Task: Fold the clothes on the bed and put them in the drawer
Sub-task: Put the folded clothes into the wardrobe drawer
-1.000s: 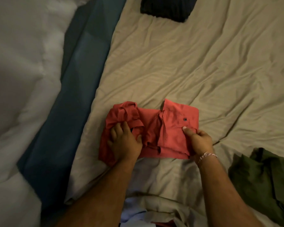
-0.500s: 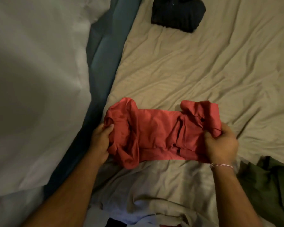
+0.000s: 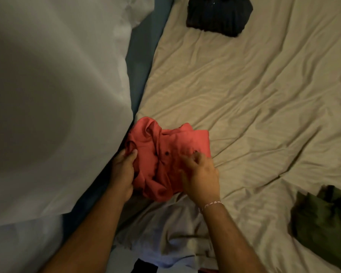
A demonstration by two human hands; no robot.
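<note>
A red shirt [image 3: 171,154] is lying in a bunched, partly folded pile on the tan bed sheet [image 3: 254,99], right at the near left part of the bed, touching the edge of a big white pillow [image 3: 53,107]. The left hand [image 3: 123,174] is gripping the left side of the red shirt, with its thumb on top of the cloth and its fingers curled around the edge. The right hand [image 3: 201,176] is sitting on the right side of the shirt, with its fingers bent and pointing at the cloth. It is a bit blurry, so I cannot tell if it is pinching the shirt or just touching it. A thin bracelet [image 3: 211,204] is going around the right wrist. A dark folded piece of clothing [image 3: 219,14] is lying far away at the top of the bed. A green piece of clothing [image 3: 327,219] is lying in a messy heap at the right edge, well apart from the red shirt. A strip of blue sheet [image 3: 146,48] is showing between the pillow and the tan sheet.
</note>
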